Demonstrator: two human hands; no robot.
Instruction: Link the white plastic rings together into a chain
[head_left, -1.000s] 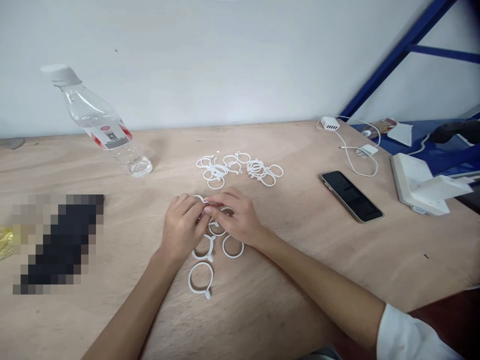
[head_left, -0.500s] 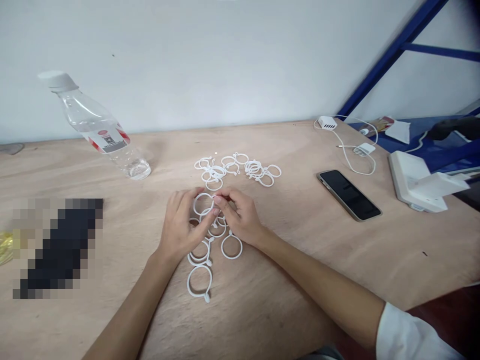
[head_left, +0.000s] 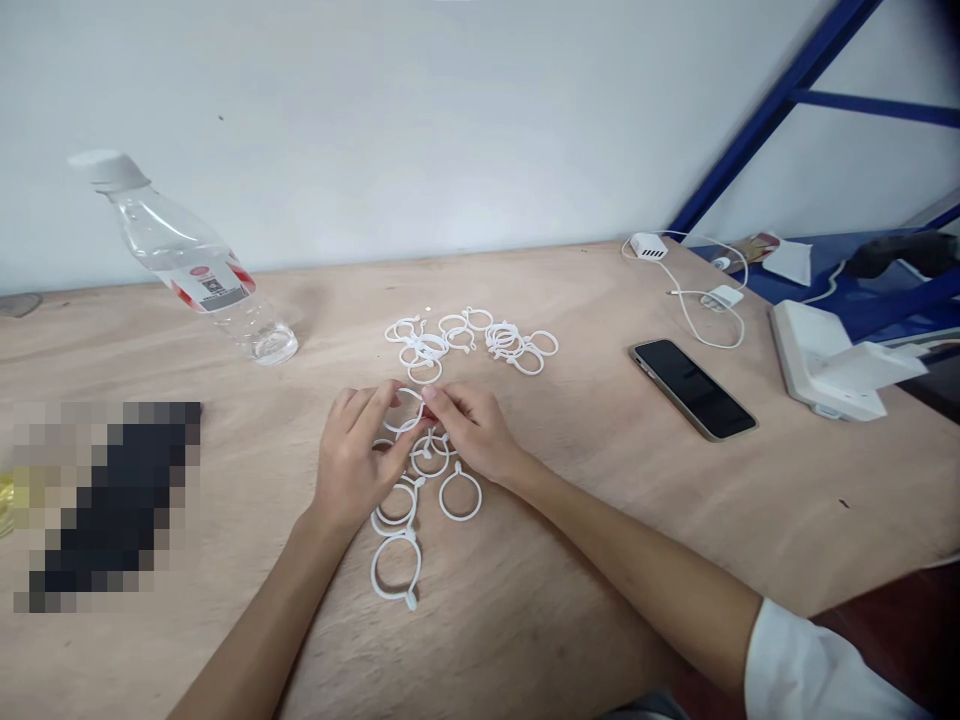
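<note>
A white plastic curtain ring (head_left: 403, 428) is held between my two hands above the table. My left hand (head_left: 360, 445) grips its left and lower side with fingertips and thumb. At its right side, thumb and fingers of my right hand (head_left: 474, 425) pinch the ring near its closure, which the fingers hide. Below my hands lie several more white rings, among them a single ring (head_left: 460, 497) on the right and the nearest ring (head_left: 396, 566) at the front. Farther back is a loose pile of rings (head_left: 502, 340).
A clear water bottle (head_left: 206, 285) stands at the back left. A phone (head_left: 694, 388) lies on the right of the wooden table (head_left: 585, 600). Beyond it are a white adapter (head_left: 825, 360) and a charger with a cable (head_left: 649, 246). A blurred dark patch (head_left: 112, 500) covers something at left.
My left thumb has moved up, closer to the right fingertips at the ring's side. The whole view has shifted slightly; the rings on the table look unmoved.
</note>
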